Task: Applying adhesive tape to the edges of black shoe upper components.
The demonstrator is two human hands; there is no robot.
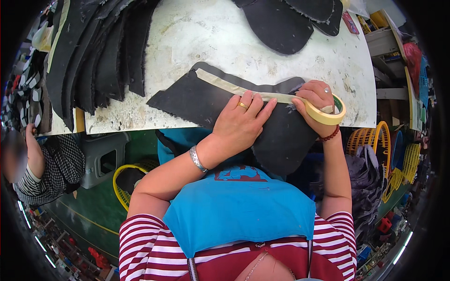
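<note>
A black curved fabric piece [197, 96] lies on the white worktable [206, 37], hanging over its near edge. A strip of beige masking tape [225, 83] runs along the piece's upper edge. My left hand [241, 122] lies flat on the fabric, fingers spread, pressing the tape down; it wears a gold ring and a silver bracelet. My right hand [318, 104] grips the roll of beige tape [328, 114] at the strip's right end, close to the table's edge.
A stack of black cut pieces [96, 51] covers the table's left side, and more black pieces [290, 21] lie at the far edge. Yellow baskets [375, 138] stand at the right, another yellow basket [123, 180] below left. A seated person [42, 164] is at the left.
</note>
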